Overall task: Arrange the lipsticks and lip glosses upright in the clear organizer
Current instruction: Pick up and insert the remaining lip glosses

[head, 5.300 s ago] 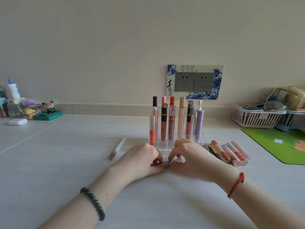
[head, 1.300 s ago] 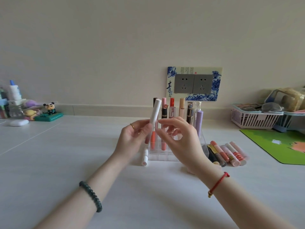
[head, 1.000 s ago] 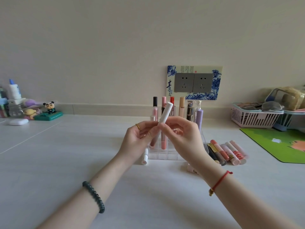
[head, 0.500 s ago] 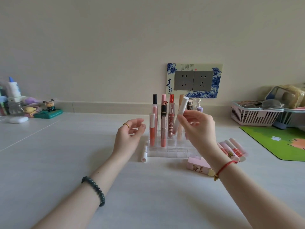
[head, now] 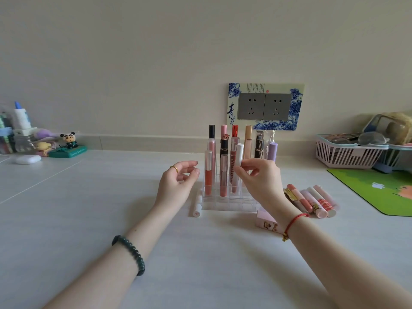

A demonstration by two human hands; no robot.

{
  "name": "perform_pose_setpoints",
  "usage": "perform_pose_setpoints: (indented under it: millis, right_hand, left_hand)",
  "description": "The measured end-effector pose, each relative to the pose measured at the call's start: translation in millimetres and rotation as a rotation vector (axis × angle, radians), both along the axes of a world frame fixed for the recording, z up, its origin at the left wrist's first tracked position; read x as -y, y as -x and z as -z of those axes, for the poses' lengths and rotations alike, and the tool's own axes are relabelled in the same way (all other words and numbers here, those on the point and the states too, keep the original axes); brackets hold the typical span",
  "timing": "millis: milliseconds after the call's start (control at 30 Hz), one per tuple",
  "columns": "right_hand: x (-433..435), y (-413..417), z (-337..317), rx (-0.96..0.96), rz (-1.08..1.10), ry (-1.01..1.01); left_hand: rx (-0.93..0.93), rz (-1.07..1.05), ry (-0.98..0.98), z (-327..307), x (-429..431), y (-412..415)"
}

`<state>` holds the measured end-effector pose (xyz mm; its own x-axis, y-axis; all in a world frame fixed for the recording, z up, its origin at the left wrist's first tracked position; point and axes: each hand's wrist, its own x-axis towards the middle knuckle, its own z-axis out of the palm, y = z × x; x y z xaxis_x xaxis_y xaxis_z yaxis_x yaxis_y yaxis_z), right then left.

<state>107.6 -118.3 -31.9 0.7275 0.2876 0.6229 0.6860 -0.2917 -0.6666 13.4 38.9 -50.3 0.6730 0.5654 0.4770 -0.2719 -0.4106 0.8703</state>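
Note:
The clear organizer [head: 229, 205] stands at mid-table with several lipsticks and glosses upright in its back and middle rows. My right hand [head: 259, 178] pinches a white tube [head: 239, 153], holding it nearly upright over the organizer's middle row, its lower end hidden behind my fingers. My left hand [head: 178, 181] hovers just left of the organizer, fingers apart and empty. A white lip gloss [head: 196, 205] lies flat against the organizer's left side. A pink box-shaped lipstick [head: 266, 223] lies in front of it, partly behind my right wrist. Several more lipsticks [head: 312, 200] lie side by side to the right.
A green mat [head: 376, 190] and a pink basket [head: 350, 150] occupy the far right. Small figurines [head: 68, 143], bottles and a white case [head: 27, 159] crowd the far left by the wall. A wall socket plate [head: 265, 107] sits behind the organizer.
My left hand let go of the white tube and drew aside. My right hand carried the tube from in front of me down to the organizer's middle row.

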Motion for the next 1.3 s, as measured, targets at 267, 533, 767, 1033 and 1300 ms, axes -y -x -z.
perform_pose_setpoints:
  millis: [267,533,767,1033,1300]
  right_hand:
    - [-1,0,3,0.018,-0.002,0.033]
    - [-2,-1,6,0.023,0.013,0.055]
    - [1,-2,8,0.024,0.014,0.082]
    - [6,-3,8,0.026,0.038,0.066]
    - [8,-3,11,0.022,0.049,0.078]
  left_hand:
    - [-0.012,0.007,-0.005,-1,2,1]
    - [-0.055,-0.075,-0.128,1,5,-5]
    - [-0.06,-0.211,-0.246,2,18,-18]
    - [-0.06,-0.247,-0.273,3,17,-23]
    - [-0.068,-0.234,-0.271,2,16,-25]
